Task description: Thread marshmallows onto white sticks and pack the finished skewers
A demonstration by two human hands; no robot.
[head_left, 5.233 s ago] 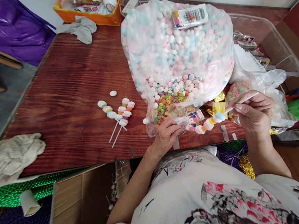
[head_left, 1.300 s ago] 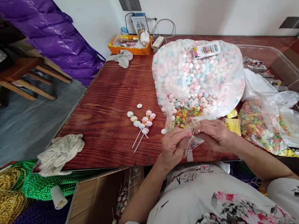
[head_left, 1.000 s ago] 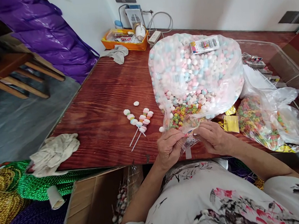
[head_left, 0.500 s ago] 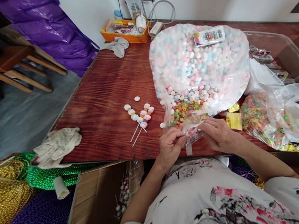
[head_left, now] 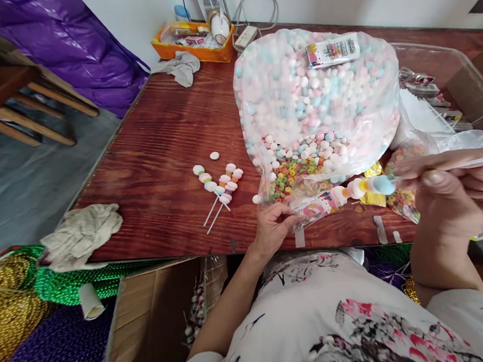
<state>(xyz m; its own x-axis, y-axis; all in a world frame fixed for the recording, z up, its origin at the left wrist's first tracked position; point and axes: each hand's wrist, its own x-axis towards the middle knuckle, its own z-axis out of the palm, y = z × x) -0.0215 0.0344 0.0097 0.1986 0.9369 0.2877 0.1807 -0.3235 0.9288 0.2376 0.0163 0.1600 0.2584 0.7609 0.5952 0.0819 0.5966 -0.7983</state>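
My left hand (head_left: pixel 273 226) pinches one end of a small clear printed bag (head_left: pixel 316 207) near the table's front edge. In my right hand (head_left: pixel 458 196), closed around its white stick, is a candy skewer (head_left: pixel 383 185) strung with pale blue, white, pink and yellow pieces. The skewer's far end reaches the bag's mouth and appears to be partly inside it. On the table to the left lie several finished-looking candy skewers (head_left: pixel 229 186) and a loose white candy (head_left: pixel 214 156). Behind my hands spreads a big clear bag (head_left: pixel 319 101) of pastel candies, with coloured rings (head_left: pixel 294 176) at its opening.
Gold twist ties (head_left: pixel 373 197) and a bag of coloured rings (head_left: pixel 396 162) lie to the right, before a clear bin (head_left: pixel 464 71). An orange tray (head_left: pixel 196 52) and cloths (head_left: pixel 81 234) are leftward. Beads (head_left: pixel 58 355) and a cardboard box (head_left: pixel 139 319) sit below.
Both hands were together at the small bag. My right hand has moved right and up and now holds a candy skewer against the bag. The view has shifted slightly.
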